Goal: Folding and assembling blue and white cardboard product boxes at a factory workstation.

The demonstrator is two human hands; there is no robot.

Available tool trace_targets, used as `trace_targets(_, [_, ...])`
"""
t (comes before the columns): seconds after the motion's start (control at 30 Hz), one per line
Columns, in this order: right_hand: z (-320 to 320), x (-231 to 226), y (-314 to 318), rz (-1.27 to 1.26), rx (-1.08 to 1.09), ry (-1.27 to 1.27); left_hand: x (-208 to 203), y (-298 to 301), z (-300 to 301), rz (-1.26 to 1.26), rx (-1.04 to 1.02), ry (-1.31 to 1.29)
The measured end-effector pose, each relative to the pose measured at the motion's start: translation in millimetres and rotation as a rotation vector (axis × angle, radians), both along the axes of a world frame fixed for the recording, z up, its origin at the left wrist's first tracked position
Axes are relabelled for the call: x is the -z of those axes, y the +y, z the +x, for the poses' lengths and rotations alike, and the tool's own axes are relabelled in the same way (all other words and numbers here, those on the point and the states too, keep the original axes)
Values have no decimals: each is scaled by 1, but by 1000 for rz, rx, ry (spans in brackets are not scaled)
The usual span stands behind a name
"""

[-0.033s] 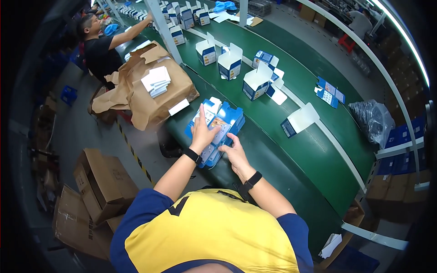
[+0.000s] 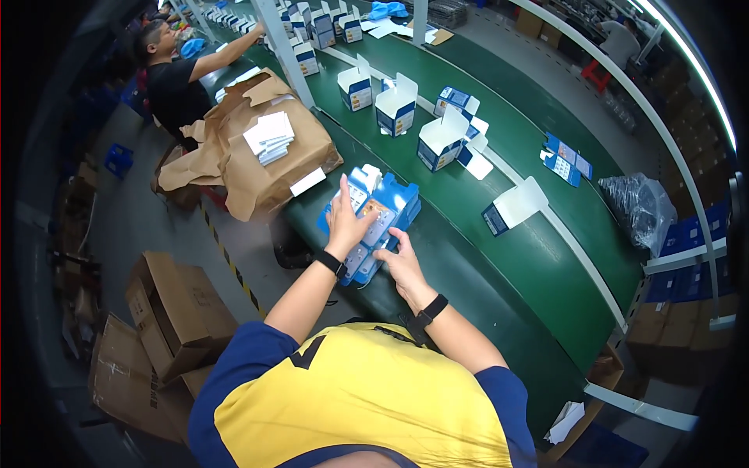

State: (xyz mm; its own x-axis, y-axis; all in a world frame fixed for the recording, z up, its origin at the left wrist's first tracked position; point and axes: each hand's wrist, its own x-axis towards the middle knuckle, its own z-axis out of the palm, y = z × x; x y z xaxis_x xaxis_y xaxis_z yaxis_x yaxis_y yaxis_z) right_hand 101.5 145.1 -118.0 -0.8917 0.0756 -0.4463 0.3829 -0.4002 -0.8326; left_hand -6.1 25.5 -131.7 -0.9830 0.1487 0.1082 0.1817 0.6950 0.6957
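Note:
A stack of flat blue printed cartons [image 2: 402, 200] lies at the near edge of the green bench, in front of my body. My left hand [image 2: 345, 226] rests on top of the stack, its fingers stretched out and its thumb spread across the printed face. At the right edge of the top carton is my right hand [image 2: 406, 267], with thumb and forefinger closed on that edge. Just how far the fingertips reach under the carton is hidden. Both wrists wear dark bands.
Several opened blue-and-white boxes [image 2: 394, 109] stand along the green conveyor [image 2: 515, 257]. Left of the stack, a brown paper-wrapped bundle [image 2: 304, 140] carries white folded papers [image 2: 269, 139]. A co-worker [image 2: 168, 78] reaches toward boxes at far left. Cardboard boxes [image 2: 183, 308] sit at lower left.

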Motion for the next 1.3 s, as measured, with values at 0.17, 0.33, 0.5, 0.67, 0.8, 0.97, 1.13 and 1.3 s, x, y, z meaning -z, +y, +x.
trace_targets(0.17, [-2,8,-5,-24,9,49,-13,-6,-31,-409,-102,-155])
trace_targets(0.33, [-3,16,-3,-60,112,38,-17,-10,-30,-256,-95,-70])
trace_targets(0.5, [8,-30,11,-91,371,-215,-44,3,-5,-104,-82,174])
trace_targets(0.67, [15,-17,17,-2,229,131,-50,27,3,-164,-139,303])
trace_targets(0.8, [27,-25,21,168,216,222,-60,38,2,-8,-179,160])
trace_targets(0.97, [66,-74,46,-11,259,408,-83,53,26,897,311,-514])
trace_targets(1.13, [96,-71,78,96,399,541,-115,85,69,1088,624,-854])
trace_targets(1.3, [118,-42,110,135,579,518,-112,103,137,876,1509,-853])
